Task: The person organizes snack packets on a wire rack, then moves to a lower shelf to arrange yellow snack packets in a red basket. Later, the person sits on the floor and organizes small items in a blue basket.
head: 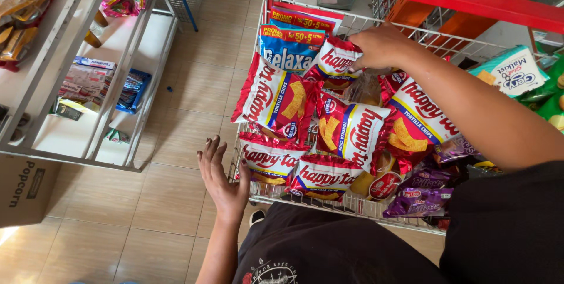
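Several red and white chip bags [352, 128] lie piled in a white wire basket [352, 204] with a red top rail. My right hand [379, 46] reaches over the pile and pinches the top of one small red chip bag [333, 60] at the far side. My left hand [220, 178] rests flat against the basket's near left corner, fingers spread, touching the wire beside another red chip bag [269, 160]. Blue snack packs [288, 49] stand at the back of the basket. Purple packets [420, 199] lie at the near right.
A white wire shelf rack [111, 90] stands to the left with boxed and wrapped goods. A cardboard box [23, 187] sits below it on the tan tiled floor [176, 196]. Orange boxes [458, 2] and a teal and white packet [514, 72] are at the right.
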